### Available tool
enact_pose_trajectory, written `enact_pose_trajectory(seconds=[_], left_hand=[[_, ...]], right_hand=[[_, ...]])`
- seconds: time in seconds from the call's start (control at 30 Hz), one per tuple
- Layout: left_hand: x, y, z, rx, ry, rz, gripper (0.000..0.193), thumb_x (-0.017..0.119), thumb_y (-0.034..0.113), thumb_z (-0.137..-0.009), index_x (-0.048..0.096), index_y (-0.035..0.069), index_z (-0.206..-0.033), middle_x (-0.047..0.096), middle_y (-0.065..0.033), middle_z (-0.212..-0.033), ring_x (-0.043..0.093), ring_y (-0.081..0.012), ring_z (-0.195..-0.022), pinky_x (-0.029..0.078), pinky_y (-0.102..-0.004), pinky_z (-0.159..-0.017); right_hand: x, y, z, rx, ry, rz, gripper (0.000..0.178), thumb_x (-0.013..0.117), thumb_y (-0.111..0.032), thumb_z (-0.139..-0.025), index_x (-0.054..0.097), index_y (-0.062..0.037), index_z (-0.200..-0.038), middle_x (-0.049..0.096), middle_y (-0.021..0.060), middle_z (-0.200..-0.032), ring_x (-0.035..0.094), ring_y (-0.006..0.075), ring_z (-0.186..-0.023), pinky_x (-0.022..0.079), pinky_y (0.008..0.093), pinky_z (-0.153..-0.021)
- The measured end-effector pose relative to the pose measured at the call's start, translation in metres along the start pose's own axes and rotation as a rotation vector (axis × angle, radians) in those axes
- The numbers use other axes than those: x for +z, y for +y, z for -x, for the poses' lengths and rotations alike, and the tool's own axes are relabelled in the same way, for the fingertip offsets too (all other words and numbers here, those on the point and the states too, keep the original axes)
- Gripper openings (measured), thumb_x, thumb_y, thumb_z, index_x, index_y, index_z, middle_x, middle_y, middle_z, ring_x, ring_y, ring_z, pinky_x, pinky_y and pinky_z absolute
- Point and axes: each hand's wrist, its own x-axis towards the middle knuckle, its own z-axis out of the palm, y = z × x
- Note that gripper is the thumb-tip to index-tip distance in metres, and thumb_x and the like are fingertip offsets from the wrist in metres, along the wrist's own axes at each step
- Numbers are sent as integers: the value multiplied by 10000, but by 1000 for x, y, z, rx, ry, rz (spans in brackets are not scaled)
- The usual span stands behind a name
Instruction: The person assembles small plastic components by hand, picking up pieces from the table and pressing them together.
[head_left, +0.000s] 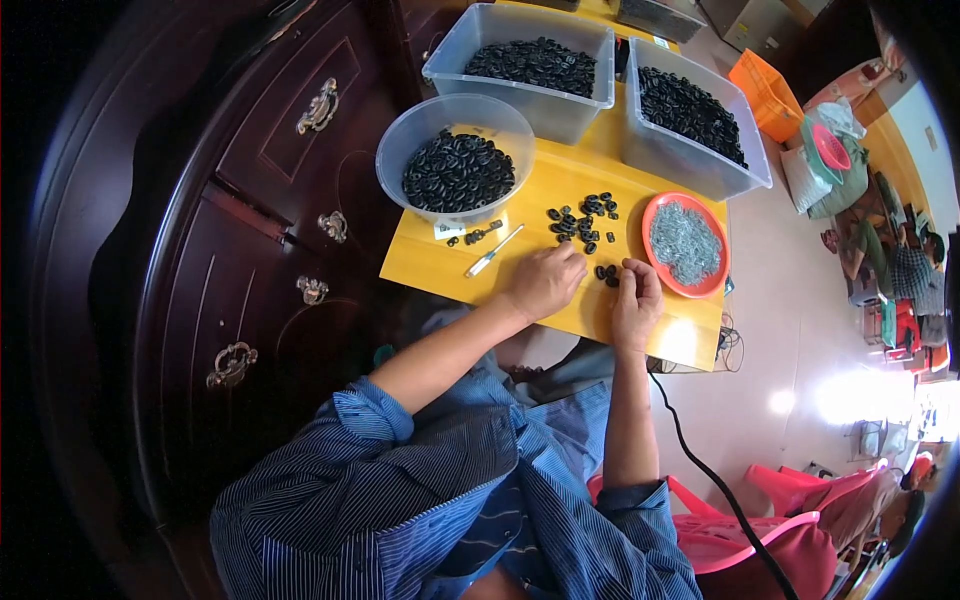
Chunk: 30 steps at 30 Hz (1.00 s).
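Over the yellow table [440,262], my left hand [548,282] is closed, fingertips together at the near edge of a loose pile of small black oval parts [572,222]. Whatever those fingers may hold is hidden. My right hand [638,305] is closed in a pinch, thumb against forefinger, beside a few black parts [606,272] lying between the two hands. What it pinches is too small to make out. Beyond my right hand, a round red-orange tray [652,262] holds many small clear or silvery pieces.
A round clear tub [392,170] and two rectangular clear bins [520,97] [690,165] hold many black parts. A white pen-like tool [494,252] lies left of my hands. Dark wooden drawers [290,150] flank the table; a black cable [700,462] hangs at right.
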Motion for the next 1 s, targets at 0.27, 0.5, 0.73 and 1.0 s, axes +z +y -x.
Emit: enact_pose_trajectory(seconds=[0.27,0.5,0.73,1.0], left_hand=[[-2,-2,-4,-57,94,215,120,610,179,-948,565,74,-914,638,-132,-824,653,-366,-735,523,-457,-624],[-9,0,-6,-30,118,328,70,612,115,-932,585,54,-911,638,-137,-819,648,-362,-747,516,-443,-640],[-13,0,-8,-75,175,409,70,629,89,-907,597,41,-868,649,-143,-798,647,-361,-731,512,-428,-631],[-14,-3,-8,-121,164,436,69,635,89,-902,598,43,-867,656,-146,-801,651,-355,-729,511,-424,-629]], right_hand=[[-3,0,0,9,-9,7,108,617,-28,-967,666,16,-1053,683,40,-940,622,95,-848,515,250,-795],[-33,-9,-18,-150,-16,124,94,620,-39,-971,656,6,-1045,701,56,-938,650,107,-875,527,264,-796],[-105,-27,-79,-121,-13,803,185,694,-202,-862,730,-63,-979,732,149,-885,714,311,-817,551,406,-760],[-98,-20,-104,-13,-241,1097,239,725,-302,-819,744,-89,-926,736,152,-880,713,346,-844,555,455,-773]])
